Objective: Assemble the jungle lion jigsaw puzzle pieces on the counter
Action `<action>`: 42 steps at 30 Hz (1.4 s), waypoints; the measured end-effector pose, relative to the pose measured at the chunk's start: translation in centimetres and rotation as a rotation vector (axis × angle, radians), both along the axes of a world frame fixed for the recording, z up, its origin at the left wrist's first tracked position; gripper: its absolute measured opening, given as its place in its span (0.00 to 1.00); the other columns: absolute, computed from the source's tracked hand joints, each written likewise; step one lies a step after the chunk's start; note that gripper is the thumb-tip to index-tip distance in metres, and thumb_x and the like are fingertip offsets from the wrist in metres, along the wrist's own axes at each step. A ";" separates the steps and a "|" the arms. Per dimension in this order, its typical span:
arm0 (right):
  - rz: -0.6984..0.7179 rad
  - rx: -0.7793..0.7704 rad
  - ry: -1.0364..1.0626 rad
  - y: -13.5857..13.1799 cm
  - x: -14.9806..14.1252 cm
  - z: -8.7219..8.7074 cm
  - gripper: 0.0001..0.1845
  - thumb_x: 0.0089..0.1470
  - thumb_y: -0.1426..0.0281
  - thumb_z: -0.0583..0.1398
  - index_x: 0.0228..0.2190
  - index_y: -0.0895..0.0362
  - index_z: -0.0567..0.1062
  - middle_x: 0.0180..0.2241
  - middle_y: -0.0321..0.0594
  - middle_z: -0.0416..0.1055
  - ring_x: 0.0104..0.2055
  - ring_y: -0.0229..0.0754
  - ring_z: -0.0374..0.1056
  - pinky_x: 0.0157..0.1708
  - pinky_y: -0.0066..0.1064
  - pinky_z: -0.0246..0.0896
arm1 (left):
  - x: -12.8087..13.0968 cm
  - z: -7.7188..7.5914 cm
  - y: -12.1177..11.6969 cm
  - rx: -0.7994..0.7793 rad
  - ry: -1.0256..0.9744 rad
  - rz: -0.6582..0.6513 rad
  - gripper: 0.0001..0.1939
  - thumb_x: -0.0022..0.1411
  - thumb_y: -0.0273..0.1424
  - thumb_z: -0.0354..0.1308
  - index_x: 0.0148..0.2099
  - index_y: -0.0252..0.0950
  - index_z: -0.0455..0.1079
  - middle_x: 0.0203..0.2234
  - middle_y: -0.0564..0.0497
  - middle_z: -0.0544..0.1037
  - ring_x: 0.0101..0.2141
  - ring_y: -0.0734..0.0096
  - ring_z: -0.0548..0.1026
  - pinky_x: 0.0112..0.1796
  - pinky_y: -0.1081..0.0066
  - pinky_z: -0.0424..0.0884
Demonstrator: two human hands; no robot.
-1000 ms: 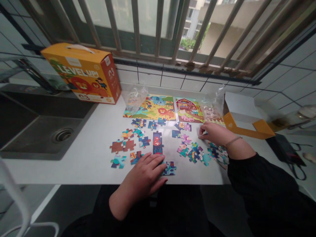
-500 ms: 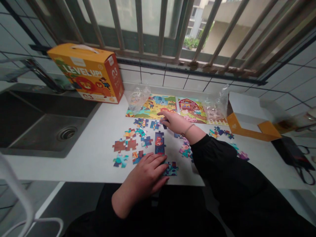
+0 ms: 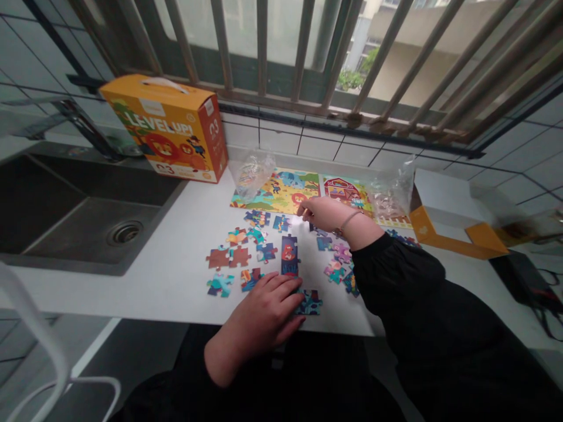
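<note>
My left hand (image 3: pixel 266 313) lies flat at the counter's front edge, fingers stretched over part of a joined puzzle strip. Above its fingertips shows a dark blue part with a red figure (image 3: pixel 290 256); beside them is a teal patterned puzzle piece (image 3: pixel 311 302). My right hand (image 3: pixel 323 214) is over the back middle of the loose pieces, fingertips pinched together and pointing down. Whatever they hold is hidden. A dark puzzle piece (image 3: pixel 324 243) lies just below that hand. Left of the strip are brown pieces (image 3: pixel 240 256) and a blue piece (image 3: pixel 266 252).
Behind the pieces lie two picture sheets (image 3: pixel 288 187) and clear plastic bags (image 3: pixel 254 174). An orange box (image 3: pixel 176 132) stands by the sink (image 3: pixel 127 258). At right are an open orange-and-white box (image 3: pixel 457 237) and a black object (image 3: pixel 519 281). More pieces (image 3: pixel 336 271) lie under my right forearm.
My right hand has shifted a little to the right, and its fingers have drawn together. The dark piece once under its fingertips no longer shows there. My left hand stays on the strip.
</note>
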State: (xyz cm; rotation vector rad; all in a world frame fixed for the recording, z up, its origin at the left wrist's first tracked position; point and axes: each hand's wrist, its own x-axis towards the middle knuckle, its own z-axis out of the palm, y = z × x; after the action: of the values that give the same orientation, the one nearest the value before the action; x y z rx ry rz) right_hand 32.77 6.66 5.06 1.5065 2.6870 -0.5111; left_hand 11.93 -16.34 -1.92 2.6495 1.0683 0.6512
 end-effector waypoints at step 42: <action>-0.038 -0.087 0.590 -0.2 -2.1 -7.3 0.06 0.60 0.73 0.67 0.41 0.55 0.79 0.33 0.34 0.77 0.34 0.38 0.71 0.37 0.30 0.65 | 0.1 -0.2 0.0 -0.013 0.007 0.003 0.15 0.78 0.38 0.57 0.59 0.39 0.76 0.62 0.43 0.80 0.60 0.48 0.78 0.62 0.43 0.71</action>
State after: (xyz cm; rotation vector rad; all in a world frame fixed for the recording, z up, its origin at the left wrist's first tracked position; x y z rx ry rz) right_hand 30.69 6.45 -2.28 1.5816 2.9812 -1.2304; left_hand 11.98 -16.30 -2.10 2.6413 1.0743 0.6338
